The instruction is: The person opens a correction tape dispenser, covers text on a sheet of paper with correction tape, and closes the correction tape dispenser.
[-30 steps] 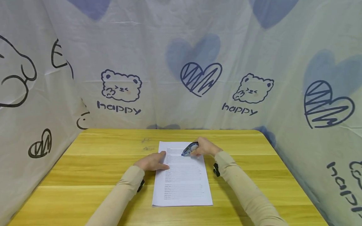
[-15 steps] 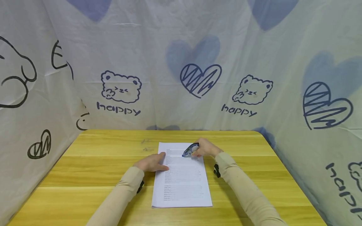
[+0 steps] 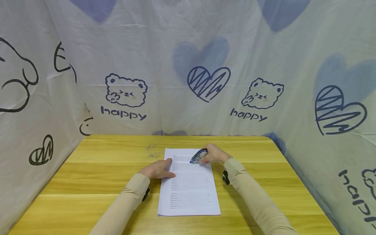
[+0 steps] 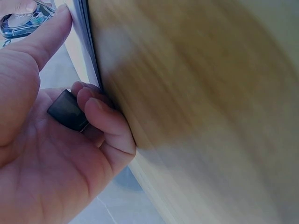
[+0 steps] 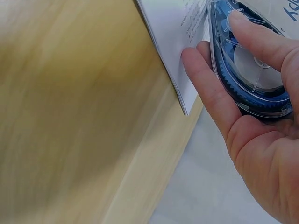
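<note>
A stack of printed white paper point(image 3: 191, 202) lies on the wooden table. My left hand point(image 3: 157, 169) rests on its left edge, thumb and a fingertip on the sheet; in the left wrist view its curled fingers hold a small black piece point(image 4: 67, 111). With my right hand point(image 3: 215, 153) I grip a blue, clear-cased correction tape point(image 3: 199, 156), its tip at the printed lines in the upper part of the page. The right wrist view shows thumb and fingers on either side of the correction tape point(image 5: 257, 70), one fingertip touching the paper point(image 5: 174, 37).
The yellow wood-grain table point(image 3: 97, 179) extends around the paper, with faint dark marks beyond its upper left corner. A pale curtain point(image 3: 164, 65) printed with hearts and bears hangs behind and at both sides.
The correction tape's tip has shifted very slightly to the right on the page along with my right hand. My left hand has stayed where it was on the paper.
</note>
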A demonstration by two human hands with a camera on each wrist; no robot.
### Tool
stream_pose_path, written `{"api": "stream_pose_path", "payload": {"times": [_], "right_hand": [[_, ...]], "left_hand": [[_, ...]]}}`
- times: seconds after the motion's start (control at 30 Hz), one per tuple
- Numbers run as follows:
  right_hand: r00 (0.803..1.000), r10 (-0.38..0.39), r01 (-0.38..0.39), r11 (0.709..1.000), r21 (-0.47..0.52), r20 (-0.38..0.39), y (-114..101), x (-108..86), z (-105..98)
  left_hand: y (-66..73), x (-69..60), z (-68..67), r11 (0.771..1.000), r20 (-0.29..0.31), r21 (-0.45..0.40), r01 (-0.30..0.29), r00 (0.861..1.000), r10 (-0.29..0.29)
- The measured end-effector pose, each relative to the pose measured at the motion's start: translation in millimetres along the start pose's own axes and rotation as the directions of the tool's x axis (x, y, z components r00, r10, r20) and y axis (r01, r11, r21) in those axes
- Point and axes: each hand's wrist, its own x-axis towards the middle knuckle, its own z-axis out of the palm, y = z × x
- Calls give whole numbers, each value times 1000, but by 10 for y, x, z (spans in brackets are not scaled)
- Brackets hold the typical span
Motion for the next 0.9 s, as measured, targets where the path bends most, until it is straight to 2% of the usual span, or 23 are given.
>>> {"api": "stream_pose_path", "payload": {"times": [0.4, 0.9], "right_hand": [[1000, -1, 1, 999, -41, -9, 45, 3, -33], [1000, -19, 19, 1000, -13, -9, 60, -25, -61]], "left_hand": [[-7, 0, 10, 1000, -4, 0, 5, 1000, -5], [8, -9, -2, 1000, -7, -9, 1, 1000, -1]]}}
